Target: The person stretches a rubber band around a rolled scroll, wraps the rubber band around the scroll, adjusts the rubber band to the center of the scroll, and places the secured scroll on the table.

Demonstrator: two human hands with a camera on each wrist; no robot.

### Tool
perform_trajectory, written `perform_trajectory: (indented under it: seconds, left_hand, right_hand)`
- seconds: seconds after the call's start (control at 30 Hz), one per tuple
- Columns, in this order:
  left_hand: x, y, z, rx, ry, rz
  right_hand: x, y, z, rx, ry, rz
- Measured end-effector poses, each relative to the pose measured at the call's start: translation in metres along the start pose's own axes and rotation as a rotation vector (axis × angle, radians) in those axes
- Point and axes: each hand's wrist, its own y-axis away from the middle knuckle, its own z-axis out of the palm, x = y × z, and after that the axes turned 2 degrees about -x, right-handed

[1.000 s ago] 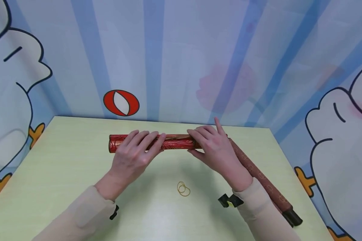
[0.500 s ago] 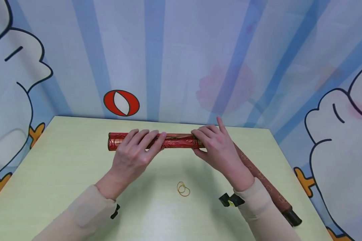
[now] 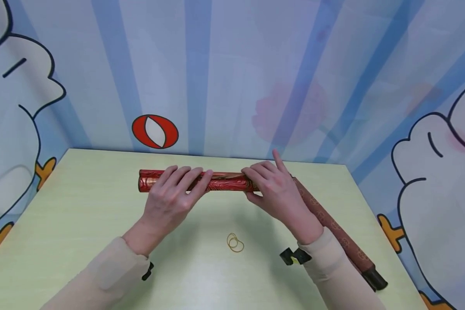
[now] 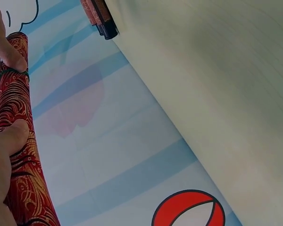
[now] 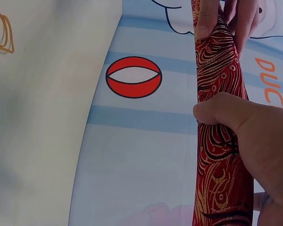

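A red roll (image 3: 228, 181) with gold and black swirls lies crosswise in both hands, over the back of the table. My left hand (image 3: 168, 200) grips it near its left end, which sticks out past the fingers. Toward the other end, my right hand (image 3: 277, 189) holds it with thumb in front and fingers over the top, one finger raised. In the left wrist view the patterned roll (image 4: 20, 165) runs up the left side under both thumbs. The right wrist view shows my right thumb (image 5: 217, 110) pressed across its surface. The roll's right end is hidden by my hand in the head view.
A brown patterned roll with a black end (image 3: 341, 228) slants along the table's right side, partly behind my right forearm. Several thin yellow rubber bands (image 3: 235, 243) lie on the pale table (image 3: 81, 206) between my arms. A printed blue curtain (image 3: 228, 86) stands behind.
My right hand shifts slightly right along the red roll, then back left. My left hand stays in place, and both hands keep their hold.
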Motion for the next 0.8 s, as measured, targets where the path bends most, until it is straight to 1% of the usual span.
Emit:
perform_trajectory:
  seconds: [0.1,0.2,0.27,0.37,0.47,0.67,0.8]
  left_hand:
    - [0.002,0.0,0.001,-0.018,0.001,0.009]
    - [0.004,0.0,0.001,-0.036,0.006,0.02]
    - [0.005,-0.001,0.001,-0.04,0.007,0.015]
    - [0.004,-0.002,0.001,-0.026,0.016,0.014]
    - [0.003,-0.002,0.0,-0.023,0.017,0.013]
    - [0.005,-0.004,-0.001,-0.049,0.017,-0.001]
    - [0.007,-0.006,-0.001,-0.053,0.024,0.008]
  right_hand:
    - [-0.001,-0.001,0.001,-0.007,0.001,-0.016]
    - [-0.002,0.0,0.0,-0.023,0.015,-0.01]
    - [-0.001,0.003,-0.003,-0.032,0.03,0.022]
    - [0.001,0.008,-0.006,-0.042,0.041,0.082]
    - [0.002,0.009,-0.008,-0.048,0.034,0.107]
    - [-0.002,0.001,-0.006,-0.023,0.012,0.057]
    - [-0.006,-0.003,-0.003,-0.025,0.01,0.031]
